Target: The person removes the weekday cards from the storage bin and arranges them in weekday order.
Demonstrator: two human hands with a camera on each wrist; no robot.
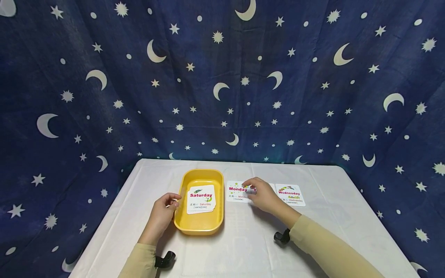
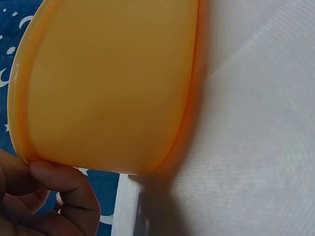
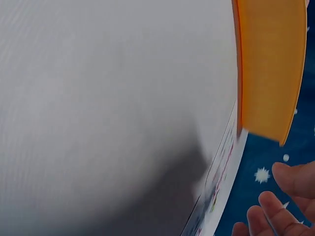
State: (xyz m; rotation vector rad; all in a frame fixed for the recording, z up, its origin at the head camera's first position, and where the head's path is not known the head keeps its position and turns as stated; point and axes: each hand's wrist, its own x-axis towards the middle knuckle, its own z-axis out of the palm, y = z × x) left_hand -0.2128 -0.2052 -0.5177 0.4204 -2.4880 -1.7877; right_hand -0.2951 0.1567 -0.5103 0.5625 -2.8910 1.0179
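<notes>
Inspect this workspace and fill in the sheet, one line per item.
Surface: white cloth, lightly creased.
Job's things: yellow tray with Saturday card uppermost inside; to its right, Monday card, mostly hidden middle card and Wednesday card in a row.
Clutter: nothing seen.
Left hand: pinches the tray's rim.
Right hand: over the Monday and middle cards, nothing seen in its grasp.
Cables: nothing seen.
Surroundings: dark blue drape with moons and stars.

Your left hand (image 1: 160,212) sits left of the frame's lower centre, fingers curled near the thumb, left arm (image 1: 140,259) slanting up from the bottom edge. Your right hand (image 1: 265,197), right of centre, bends its fingers loosely; right arm (image 1: 325,245) enters lower right.
</notes>
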